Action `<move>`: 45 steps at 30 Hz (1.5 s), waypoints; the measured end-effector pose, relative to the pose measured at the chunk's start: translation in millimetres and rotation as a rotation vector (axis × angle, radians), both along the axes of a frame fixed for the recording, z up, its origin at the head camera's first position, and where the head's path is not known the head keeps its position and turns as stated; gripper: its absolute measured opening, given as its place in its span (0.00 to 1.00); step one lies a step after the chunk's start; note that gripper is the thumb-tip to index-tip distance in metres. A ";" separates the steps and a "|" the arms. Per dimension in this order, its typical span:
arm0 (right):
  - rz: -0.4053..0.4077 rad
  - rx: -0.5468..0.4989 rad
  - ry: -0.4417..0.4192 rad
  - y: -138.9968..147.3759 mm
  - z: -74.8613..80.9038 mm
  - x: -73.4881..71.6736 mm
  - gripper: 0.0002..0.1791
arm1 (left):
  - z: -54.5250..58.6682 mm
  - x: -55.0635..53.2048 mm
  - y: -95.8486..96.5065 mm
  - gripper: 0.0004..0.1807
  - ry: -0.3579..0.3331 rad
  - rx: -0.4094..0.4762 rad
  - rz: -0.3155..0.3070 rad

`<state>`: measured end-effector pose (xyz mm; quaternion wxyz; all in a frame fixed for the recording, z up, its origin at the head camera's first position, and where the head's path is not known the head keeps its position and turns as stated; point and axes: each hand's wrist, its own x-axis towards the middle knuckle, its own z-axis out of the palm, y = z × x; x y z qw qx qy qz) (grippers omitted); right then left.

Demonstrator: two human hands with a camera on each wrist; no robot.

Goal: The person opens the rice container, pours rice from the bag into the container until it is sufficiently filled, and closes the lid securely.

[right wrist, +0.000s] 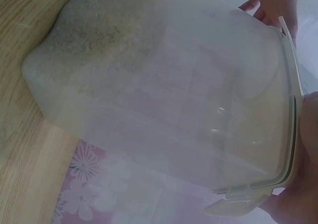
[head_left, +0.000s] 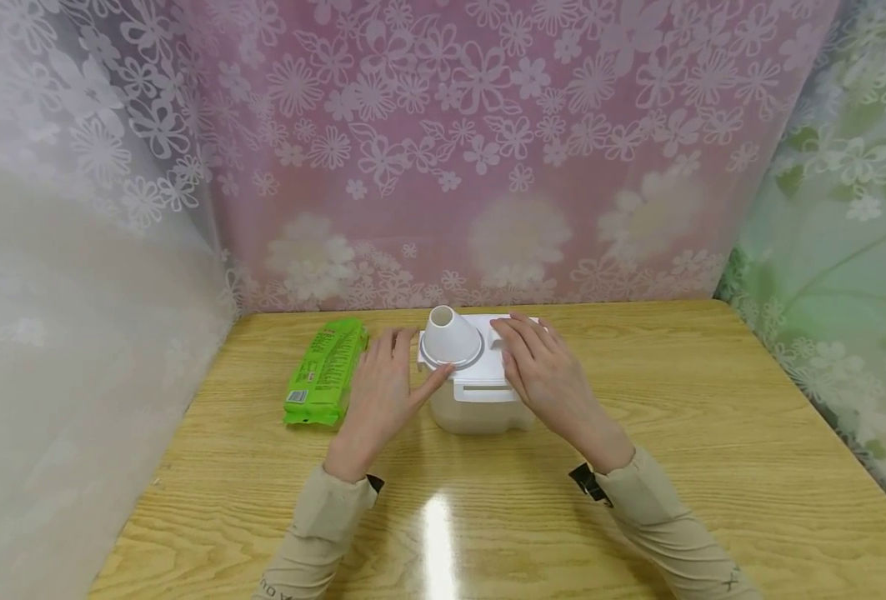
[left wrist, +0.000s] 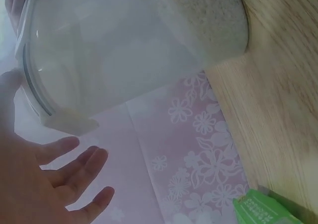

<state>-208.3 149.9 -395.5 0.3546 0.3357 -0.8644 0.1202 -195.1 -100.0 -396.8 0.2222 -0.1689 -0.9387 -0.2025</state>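
A translucent rice container (head_left: 480, 418) stands on the table, with rice (left wrist: 208, 25) in its lower part. Its white lid (head_left: 480, 321) carries a white cone-shaped piece (head_left: 450, 340) on the left. At the lid's left edge is my left hand (head_left: 384, 383): the thumb touches the lid, and the other fingers are spread beside a lid clip (left wrist: 72, 122) that sticks outward. My right hand (head_left: 548, 375) rests over the lid's right part. In the right wrist view, another clip (right wrist: 238, 204) stands out from the rim near a right fingertip; part of that hand is hidden.
Left of the container lies a green plastic pack (head_left: 326, 371) with printed text. The wooden table (head_left: 713, 433) extends to both sides and towards me. Floral curtains (head_left: 473, 150) hang behind it and along both sides.
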 end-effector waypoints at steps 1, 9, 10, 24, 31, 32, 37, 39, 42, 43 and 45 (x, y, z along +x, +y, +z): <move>0.002 -0.002 0.001 -0.1 0.1 0.1 0.28 | 0.3 0.1 0.4 0.41 -0.001 0.009 -0.011; 0.008 -0.013 0.023 -0.9 -0.2 -1.1 0.28 | 1.3 0.6 9.3 0.46 0.009 0.002 -0.060; 0.008 -0.016 0.024 -1.0 -0.5 -1.4 0.28 | 0.8 0.5 10.6 0.47 0.019 -0.001 -0.061; 0.016 -0.011 0.019 0.0 -0.1 -3.7 0.28 | -2.5 0.1 15.7 0.40 0.076 0.023 -0.046; 0.043 -0.011 0.014 1.5 1.0 -5.0 0.28 | -3.4 0.7 15.5 0.37 0.076 0.044 -0.041; 0.054 -0.014 0.010 2.1 1.6 -5.3 0.28 | -3.4 0.8 15.5 0.37 0.073 0.049 -0.043; 0.115 -0.026 -0.030 6.7 5.8 -6.0 0.28 | -3.6 1.1 15.2 0.37 0.070 0.059 -0.048; 0.135 -0.044 -0.062 9.4 7.7 -5.2 0.26 | -4.0 1.2 15.0 0.37 0.066 0.058 -0.048; 0.130 -0.073 -0.106 14.7 11.2 -3.2 0.24 | -4.5 1.6 14.9 0.38 0.057 0.059 -0.052; 0.120 -0.087 -0.116 16.6 12.5 -2.7 0.25 | -4.5 1.8 14.9 0.38 0.054 0.060 -0.052; 0.098 -0.112 -0.129 20.7 15.6 -1.5 0.26 | -4.4 2.3 14.8 0.38 0.055 0.061 -0.055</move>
